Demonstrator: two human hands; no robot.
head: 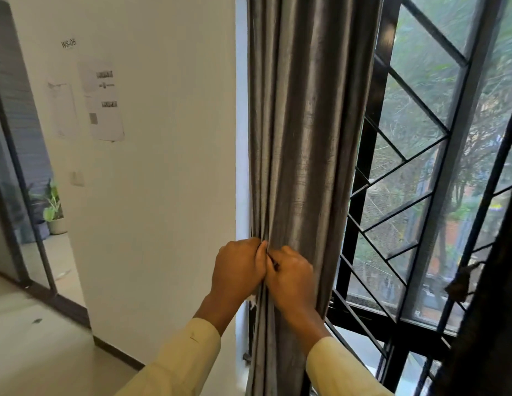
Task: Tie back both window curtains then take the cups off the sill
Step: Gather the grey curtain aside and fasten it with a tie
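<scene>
The left grip (239, 265) and the right grip (292, 277) are sitting side by side at the same height, touching along the knuckles, with their backs facing the camera. Both are curling their fingers inward and pinching folds of the curtain (303, 138), and the fingertips are hiding in the cloth. The wrists are bending slightly toward each other. The forearms are angling up from the lower edge and converging, with the pale yellow left sleeve (177, 361) and right sleeve (340, 370) covering them and leaving the wrists bare.
</scene>
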